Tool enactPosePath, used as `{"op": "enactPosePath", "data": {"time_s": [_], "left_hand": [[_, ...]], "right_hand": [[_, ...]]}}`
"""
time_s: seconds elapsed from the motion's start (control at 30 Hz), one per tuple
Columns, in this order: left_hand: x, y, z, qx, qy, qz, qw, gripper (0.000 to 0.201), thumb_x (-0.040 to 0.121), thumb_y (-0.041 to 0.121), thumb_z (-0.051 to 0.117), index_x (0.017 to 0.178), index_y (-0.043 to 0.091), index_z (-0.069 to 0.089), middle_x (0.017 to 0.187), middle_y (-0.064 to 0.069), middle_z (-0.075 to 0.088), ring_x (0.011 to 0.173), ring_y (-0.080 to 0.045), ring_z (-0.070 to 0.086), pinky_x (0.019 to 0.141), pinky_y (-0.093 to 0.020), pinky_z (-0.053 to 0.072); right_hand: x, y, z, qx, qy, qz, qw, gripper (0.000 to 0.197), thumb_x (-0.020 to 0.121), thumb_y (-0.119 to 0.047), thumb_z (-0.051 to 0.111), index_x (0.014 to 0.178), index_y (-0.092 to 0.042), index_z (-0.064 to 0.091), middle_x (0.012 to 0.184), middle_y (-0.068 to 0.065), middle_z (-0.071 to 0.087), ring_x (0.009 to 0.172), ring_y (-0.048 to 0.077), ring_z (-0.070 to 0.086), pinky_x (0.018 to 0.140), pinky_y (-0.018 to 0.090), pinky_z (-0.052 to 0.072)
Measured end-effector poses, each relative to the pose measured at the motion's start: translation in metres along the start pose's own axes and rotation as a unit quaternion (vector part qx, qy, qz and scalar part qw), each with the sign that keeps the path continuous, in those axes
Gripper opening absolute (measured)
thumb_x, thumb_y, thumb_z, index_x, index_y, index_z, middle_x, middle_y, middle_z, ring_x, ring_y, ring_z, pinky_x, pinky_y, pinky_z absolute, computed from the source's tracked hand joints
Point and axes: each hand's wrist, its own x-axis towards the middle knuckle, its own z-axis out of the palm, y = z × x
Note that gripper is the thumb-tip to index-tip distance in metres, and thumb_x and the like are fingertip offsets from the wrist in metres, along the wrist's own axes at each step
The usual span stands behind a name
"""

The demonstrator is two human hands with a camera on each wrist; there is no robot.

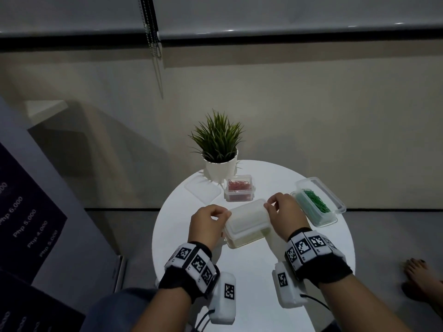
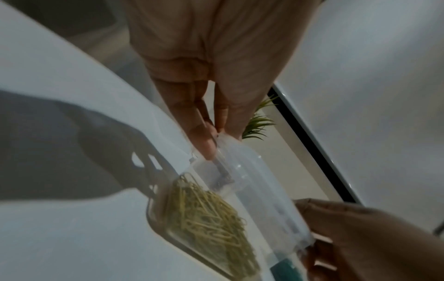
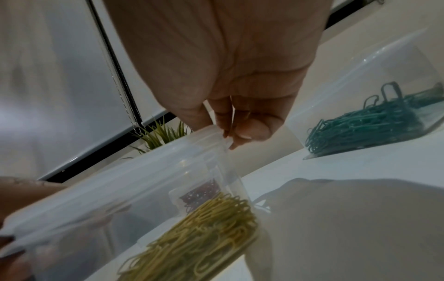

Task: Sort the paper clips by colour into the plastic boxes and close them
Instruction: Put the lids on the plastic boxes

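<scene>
Head view: a round white desk [image 1: 251, 295] carries three clear plastic boxes. At centre, the box of yellow clips [image 1: 247, 232] sits with its lid [image 1: 245, 218] laid on top; the left hand [image 1: 207, 226] pinches the lid's left end and the right hand [image 1: 284, 209] pinches its right end, each grip closed with curled fingers and thumb on the lid's rim. Behind it, the box of red clips [image 1: 239, 190] stands open, with a loose lid [image 1: 202, 191] lying flat just to its left. At right, the box of green clips [image 1: 316, 204] stands open, a lid apparently beneath it. A potted plant [image 1: 219, 149] stands at the desk's far edge.

Left wrist view: the left hand [image 2: 216, 76] grips the lid [image 2: 259, 190] edge between fingertip and thumb; the yellow clips [image 2: 211, 218] lie heaped inside the box below. The right hand [image 2: 360, 237] holds the far end.

Right wrist view: the right hand [image 3: 228, 66] pinches the lid [image 3: 134, 180] corner between thumb and fingertips. The yellow clips [image 3: 199, 237] fill the box bottom; the green clips [image 3: 372, 121] rest in their open box beside it; red clips [image 3: 201, 194] show through the clear wall.
</scene>
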Motion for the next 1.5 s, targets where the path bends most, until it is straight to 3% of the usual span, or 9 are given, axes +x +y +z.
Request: {"op": "enactPosePath", "data": {"time_s": [0.27,0.43,0.57,0.7,0.8,0.87,0.97,1.1,1.5], "left_hand": [[0.002,0.002,0.003,-0.160,-0.013,-0.083,0.984,0.012,0.089,-0.002,0.061,0.097,-0.007,0.069,0.091,-0.015,0.065,0.066,-0.016,0.053,0.048,-0.012,0.048],[0.005,0.002,0.002,-0.152,-0.013,-0.077,0.985,0.013,0.090,-0.002,0.060,0.097,-0.005,0.070,0.089,-0.011,0.066,0.066,-0.013,0.056,0.049,-0.012,0.048],[0.007,0.001,0.002,-0.142,-0.005,-0.066,0.988,0.012,0.089,-0.001,0.061,0.095,-0.004,0.071,0.092,-0.012,0.068,0.067,-0.012,0.058,0.051,-0.012,0.049],[0.006,0.002,0.001,-0.120,-0.002,-0.036,0.992,0.013,0.089,0.002,0.062,0.095,-0.007,0.068,0.092,-0.011,0.064,0.065,-0.011,0.056,0.045,-0.011,0.045],[0.010,-0.005,0.001,-0.028,-0.001,-0.020,0.999,0.017,0.091,0.023,0.063,0.090,0.006,0.066,0.088,-0.002,0.062,0.075,-0.015,0.056,0.058,-0.016,0.051],[0.013,-0.011,0.004,0.079,-0.021,-0.020,0.996,0.026,0.094,0.040,0.053,0.089,0.015,0.058,0.087,0.002,0.061,0.081,-0.018,0.056,0.071,-0.031,0.051],[0.010,-0.011,0.010,0.171,-0.026,-0.029,0.984,0.031,0.099,0.045,0.037,0.097,0.017,0.048,0.093,0.000,0.062,0.088,-0.023,0.055,0.072,-0.031,0.039],[0.009,-0.011,0.011,0.223,-0.009,-0.002,0.975,0.035,0.100,0.048,0.032,0.097,0.016,0.046,0.088,-0.003,0.063,0.085,-0.025,0.058,0.070,-0.032,0.041],[0.014,-0.011,0.006,0.361,-0.037,0.067,0.930,0.039,0.100,0.050,0.023,0.085,0.018,0.040,0.074,0.001,0.056,0.075,-0.026,0.055,0.066,-0.033,0.040]], "right_hand": [[-0.002,0.004,0.002,0.014,-0.048,-0.015,0.999,0.034,0.099,-0.028,0.041,0.132,-0.028,0.048,0.107,0.006,0.051,0.089,0.024,0.057,0.083,0.035,0.047],[0.000,0.010,0.001,0.225,-0.145,0.088,0.960,0.017,0.100,-0.024,0.043,0.109,-0.013,0.052,0.072,0.008,0.052,0.050,0.018,0.046,0.048,0.026,0.040],[0.001,0.010,-0.002,0.266,-0.170,0.118,0.942,0.014,0.099,-0.019,0.045,0.086,-0.014,0.044,0.071,0.008,0.047,0.050,0.018,0.042,0.047,0.022,0.034],[-0.008,0.009,-0.004,0.287,-0.188,0.134,0.930,0.017,0.096,-0.024,0.047,0.085,-0.014,0.039,0.068,0.016,0.054,0.048,0.025,0.052,0.046,0.025,0.040],[-0.016,0.009,0.005,0.331,-0.212,0.160,0.906,0.037,0.094,-0.045,0.051,0.087,-0.013,0.034,0.071,0.024,0.052,0.044,0.027,0.051,0.041,0.028,0.039],[-0.018,0.011,0.013,0.360,-0.208,0.183,0.891,0.045,0.092,-0.052,0.050,0.087,-0.010,0.038,0.071,0.022,0.048,0.042,0.024,0.047,0.041,0.026,0.037],[-0.022,0.015,0.019,0.385,-0.206,0.216,0.873,0.057,0.086,-0.058,0.055,0.098,-0.003,0.056,0.070,0.022,0.055,0.043,0.026,0.049,0.040,0.023,0.034],[-0.027,0.018,0.020,0.452,-0.197,0.232,0.838,0.046,0.084,-0.050,0.063,0.095,-0.005,0.066,0.072,0.020,0.057,0.044,0.026,0.046,0.043,0.023,0.021],[-0.053,0.020,0.021,0.430,-0.169,0.202,0.863,0.030,0.096,-0.034,0.052,0.088,-0.005,0.056,0.061,0.015,0.051,0.051,0.028,0.053,0.044,0.024,0.034]]}}
